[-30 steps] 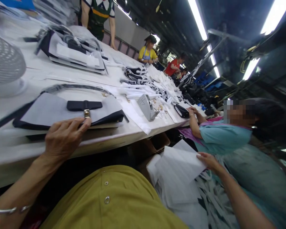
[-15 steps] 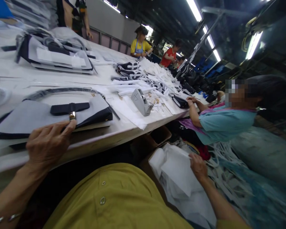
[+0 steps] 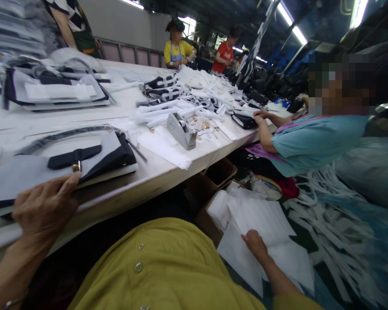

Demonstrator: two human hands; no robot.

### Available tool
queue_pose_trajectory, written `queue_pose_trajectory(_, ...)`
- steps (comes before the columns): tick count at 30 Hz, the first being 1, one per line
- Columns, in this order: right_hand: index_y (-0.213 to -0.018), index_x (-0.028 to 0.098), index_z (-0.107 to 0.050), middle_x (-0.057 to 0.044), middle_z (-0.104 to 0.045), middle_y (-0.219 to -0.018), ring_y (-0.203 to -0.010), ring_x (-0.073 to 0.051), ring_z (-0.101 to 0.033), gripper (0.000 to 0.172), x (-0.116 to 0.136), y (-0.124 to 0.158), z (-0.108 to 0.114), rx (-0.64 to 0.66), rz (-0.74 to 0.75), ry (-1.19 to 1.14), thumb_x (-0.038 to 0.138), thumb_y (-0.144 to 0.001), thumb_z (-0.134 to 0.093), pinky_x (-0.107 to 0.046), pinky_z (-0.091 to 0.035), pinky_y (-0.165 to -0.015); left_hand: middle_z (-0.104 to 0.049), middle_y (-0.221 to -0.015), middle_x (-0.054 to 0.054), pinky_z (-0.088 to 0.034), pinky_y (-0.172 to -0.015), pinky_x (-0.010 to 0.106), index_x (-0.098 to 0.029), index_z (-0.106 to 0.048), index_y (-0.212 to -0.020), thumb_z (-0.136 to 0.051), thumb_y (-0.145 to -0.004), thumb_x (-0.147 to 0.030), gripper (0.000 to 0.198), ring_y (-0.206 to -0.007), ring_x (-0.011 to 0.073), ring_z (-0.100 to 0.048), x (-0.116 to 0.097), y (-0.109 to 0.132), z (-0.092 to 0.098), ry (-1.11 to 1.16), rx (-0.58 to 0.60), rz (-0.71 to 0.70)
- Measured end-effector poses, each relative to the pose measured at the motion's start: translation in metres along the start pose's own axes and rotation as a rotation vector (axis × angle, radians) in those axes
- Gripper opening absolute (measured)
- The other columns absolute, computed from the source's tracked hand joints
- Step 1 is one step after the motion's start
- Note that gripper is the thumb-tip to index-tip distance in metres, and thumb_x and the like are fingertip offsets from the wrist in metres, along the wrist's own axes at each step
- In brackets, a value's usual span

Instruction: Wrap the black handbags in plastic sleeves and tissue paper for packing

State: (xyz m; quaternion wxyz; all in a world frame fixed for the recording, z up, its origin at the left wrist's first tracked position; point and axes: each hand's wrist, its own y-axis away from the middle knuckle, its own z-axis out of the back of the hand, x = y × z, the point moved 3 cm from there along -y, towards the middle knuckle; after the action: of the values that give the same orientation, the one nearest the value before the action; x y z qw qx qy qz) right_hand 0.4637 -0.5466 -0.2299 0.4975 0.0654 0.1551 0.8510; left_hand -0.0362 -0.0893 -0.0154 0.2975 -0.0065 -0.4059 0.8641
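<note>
On the table's near edge lies a handbag [image 3: 108, 165] with pale panels, black trim and a wrapped handle. My left hand [image 3: 47, 204] grips its front, fingers bent over it and the index fingertip touching the gold clasp [image 3: 76, 166]. Low on the right, my right hand [image 3: 256, 245] is closed at the edge of a thin white packing sheet [image 3: 258, 211], among several such sheets over a cardboard box [image 3: 210, 215]. Its fingertips are partly hidden.
A grey tape dispenser [image 3: 182, 131] stands on the table [image 3: 129, 181] right of the handbag. Another wrapped bag [image 3: 58, 90] lies behind. Black-and-white straps [image 3: 163, 88] and white wrapping pile up farther back. A co-worker in a blue shirt [image 3: 313, 137] handles a black bag [image 3: 244, 119] at right.
My right hand has moved down and left over the white sheets, which are now more spread out. My left hand stays on the handbag. The view has shifted to the right.
</note>
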Motion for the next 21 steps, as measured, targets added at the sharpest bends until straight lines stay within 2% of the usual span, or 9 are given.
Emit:
queue_pose_trajectory(3,-0.102,0.016,-0.063,-0.016,-0.064,-0.113,-0.104,-0.028,-0.066,0.028,-0.005,-0.01,-0.006,-0.003,-0.116,-0.009,0.037,-0.091,-0.047,-0.037,-0.05,-0.087,-0.07,-0.092,0.004,-0.033,-0.066,0.033,-0.04,-0.007,-0.154,-0.046,-0.085,-0.016,0.083,-0.073,0.0236,-0.057,-0.001,-0.001,-0.001,-0.001,0.019,0.002)
queue_pose_trajectory(6,-0.125,0.016,-0.054,-0.018,-0.06,-0.124,-0.11,-0.032,-0.063,0.046,-0.008,-0.015,-0.009,-0.02,-0.199,-0.009,0.041,-0.086,-0.054,-0.04,-0.051,-0.084,-0.07,-0.089,0.003,-0.034,-0.065,0.033,-0.044,-0.006,-0.153,-0.047,-0.082,-0.015,0.087,-0.072,0.0244,-0.057,0.0,-0.002,-0.001,-0.011,0.016,0.019)
queue_pose_trajectory(8,-0.129,0.017,-0.052,-0.017,-0.06,-0.125,-0.115,-0.034,-0.06,0.055,-0.008,-0.017,-0.009,-0.026,-0.211,-0.001,0.039,-0.08,-0.062,-0.043,-0.05,-0.085,-0.07,-0.09,0.004,-0.034,-0.065,0.034,-0.044,-0.006,-0.153,-0.047,-0.083,-0.015,0.087,-0.072,0.0253,-0.057,-0.001,-0.001,0.0,-0.024,0.018,0.024)
queue_pose_trajectory(12,-0.128,0.017,-0.054,-0.018,-0.059,-0.124,-0.12,-0.037,-0.054,0.058,-0.013,-0.02,-0.004,-0.056,-0.202,0.015,0.028,-0.073,-0.066,-0.048,-0.046,-0.092,-0.07,-0.094,0.007,-0.035,-0.065,0.035,-0.043,-0.005,-0.154,-0.046,-0.086,-0.017,0.084,-0.073,0.026,-0.058,-0.001,0.0,0.001,-0.027,0.04,0.001)
queue_pose_trajectory(16,-0.134,0.009,-0.048,-0.022,-0.057,-0.125,-0.119,-0.039,-0.054,0.064,-0.024,-0.021,0.012,-0.104,-0.266,-0.014,0.035,-0.078,-0.062,-0.049,-0.047,-0.094,-0.07,-0.096,0.008,-0.037,-0.067,0.037,-0.042,-0.005,-0.154,-0.047,-0.087,-0.019,0.082,-0.078,0.0278,-0.061,0.003,0.0,-0.006,-0.011,0.064,0.004)
queue_pose_trajectory(18,-0.139,0.007,-0.042,-0.023,-0.056,-0.126,-0.119,-0.037,-0.055,0.068,-0.022,-0.015,0.027,-0.139,-0.265,-0.043,0.041,-0.082,-0.058,-0.046,-0.049,-0.095,-0.07,-0.098,0.006,-0.038,-0.067,0.037,-0.043,-0.011,-0.153,-0.048,-0.085,-0.017,0.082,-0.08,0.0278,-0.062,0.005,-0.001,-0.009,-0.01,0.064,0.019)
queue_pose_trajectory(20,-0.142,0.007,-0.039,-0.024,-0.056,-0.126,-0.122,-0.035,-0.054,0.069,-0.01,-0.009,0.046,-0.192,-0.217,-0.115,0.046,-0.087,-0.054,-0.045,-0.05,-0.097,-0.072,-0.096,0.003,-0.04,-0.066,0.036,-0.041,-0.026,-0.15,-0.05,-0.083,-0.014,0.075,-0.076,0.0259,-0.063,0.003,0.0,-0.005,-0.019,0.016,0.013)
queue_pose_trajectory(21,-0.141,0.013,-0.042,-0.023,-0.057,-0.125,-0.121,-0.037,-0.053,0.064,-0.001,-0.008,0.057,-0.256,-0.194,-0.247,0.048,-0.089,-0.053,-0.05,-0.051,-0.095,-0.072,-0.095,0.003,-0.04,-0.066,0.035,-0.036,-0.037,-0.145,-0.05,-0.083,-0.011,0.068,-0.076,0.0245,-0.063,0.0,0.001,-0.001,-0.023,-0.012,0.008)
